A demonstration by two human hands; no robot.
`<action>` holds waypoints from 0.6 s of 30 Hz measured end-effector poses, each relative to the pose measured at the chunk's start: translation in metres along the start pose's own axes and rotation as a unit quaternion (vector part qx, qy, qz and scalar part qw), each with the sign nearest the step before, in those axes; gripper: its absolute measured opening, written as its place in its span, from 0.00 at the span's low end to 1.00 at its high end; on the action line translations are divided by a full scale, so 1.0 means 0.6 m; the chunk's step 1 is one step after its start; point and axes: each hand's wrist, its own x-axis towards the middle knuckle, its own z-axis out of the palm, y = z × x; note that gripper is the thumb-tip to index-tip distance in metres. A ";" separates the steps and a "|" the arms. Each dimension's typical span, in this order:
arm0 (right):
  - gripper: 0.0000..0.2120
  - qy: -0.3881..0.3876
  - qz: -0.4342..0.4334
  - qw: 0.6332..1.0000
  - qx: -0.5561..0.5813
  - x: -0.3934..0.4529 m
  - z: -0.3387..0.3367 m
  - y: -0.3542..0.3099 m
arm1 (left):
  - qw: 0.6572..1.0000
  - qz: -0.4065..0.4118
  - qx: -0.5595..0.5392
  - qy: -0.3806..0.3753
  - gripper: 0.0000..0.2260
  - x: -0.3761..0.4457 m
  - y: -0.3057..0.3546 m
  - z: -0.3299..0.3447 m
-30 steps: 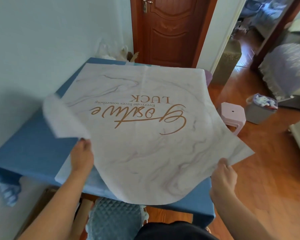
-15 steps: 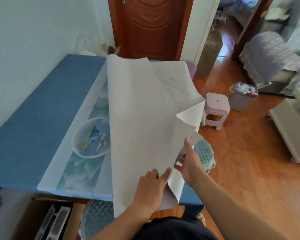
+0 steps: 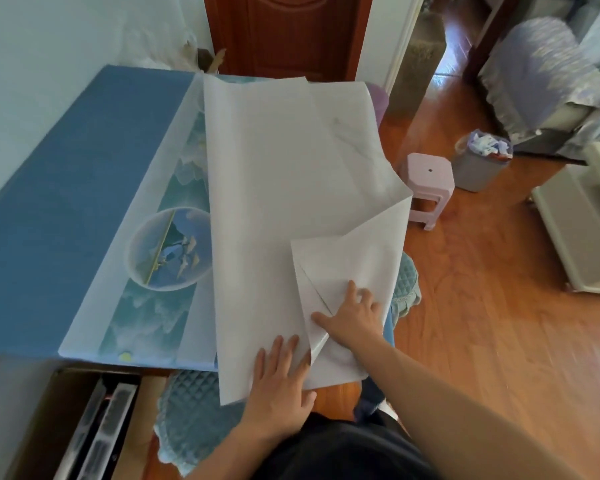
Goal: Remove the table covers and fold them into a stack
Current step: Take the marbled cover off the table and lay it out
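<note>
Blue table cover (image 3: 66, 202) spans the 9 o'clock side, a printed teal cover (image 3: 160, 258) lying on it, its right part hidden under the white cover (image 3: 274, 202). That smooth, plain-backed sheet is folded over at centre, overhanging the table's near edge. Left hand (image 3: 279, 382) lies flat at 6 o'clock; right hand (image 3: 352, 315), fingers spread, presses the triangular turned-in corner, open wood floor (image 3: 482, 341) at 3 o'clock.

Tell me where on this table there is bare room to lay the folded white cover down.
The widest free patch is the blue tablecloth along the wall, left of the scenic cover. That scenic cover's exposed strip is also unoccupied. The right half is crowded: the white cover lies there, overhanging the near edge, with the left hand and right hand pressing on it.
</note>
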 end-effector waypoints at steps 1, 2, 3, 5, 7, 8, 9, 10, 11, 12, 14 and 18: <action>0.57 -0.002 0.010 1.000 -0.009 0.000 0.002 0.008 | 1.000 -0.004 0.002 -0.008 0.36 -0.004 0.003 0.003; 0.60 -0.007 0.019 1.000 -0.018 0.000 0.003 0.012 | 1.000 -0.004 0.003 -0.008 0.36 -0.007 0.006 0.003; 0.61 -0.017 0.026 0.999 -0.022 -0.001 0.003 0.009 | 1.000 0.005 0.002 -0.003 0.36 -0.007 0.004 0.004; 0.63 -0.045 0.029 0.999 -0.003 -0.005 0.008 -0.014 | 0.999 0.027 0.022 0.016 0.35 0.001 -0.002 0.012; 0.61 -0.043 0.022 0.999 -0.005 -0.007 0.025 -0.046 | 0.999 0.027 0.028 -0.007 0.36 0.005 0.002 0.002; 0.60 -0.031 0.027 0.999 -0.016 -0.007 0.032 -0.058 | 0.999 0.023 0.023 -0.018 0.37 0.006 0.004 -0.005; 0.58 -0.015 0.039 0.999 -0.026 -0.006 0.037 -0.060 | 0.999 0.025 0.023 -0.011 0.36 0.006 0.004 -0.008; 0.55 0.012 0.053 0.998 -0.032 -0.004 0.037 -0.055 | 0.999 0.031 0.036 -0.003 0.34 0.005 0.001 -0.008; 0.52 0.045 0.059 0.997 -0.034 -0.001 0.033 -0.041 | 0.999 0.031 0.042 0.007 0.32 0.002 -0.004 -0.009; 0.50 0.084 0.057 0.995 -0.025 0.002 0.026 -0.021 | 0.999 0.024 0.038 0.019 0.30 -0.004 -0.010 -0.006; 0.47 0.159 0.047 0.985 0.055 0.009 0.007 0.027 | 0.999 -0.022 0.029 0.024 0.29 -0.024 -0.026 -0.007; 0.34 0.212 0.211 0.843 0.447 0.013 -0.036 0.125 | 0.979 -0.171 -0.051 0.103 0.30 -0.074 -0.063 -0.002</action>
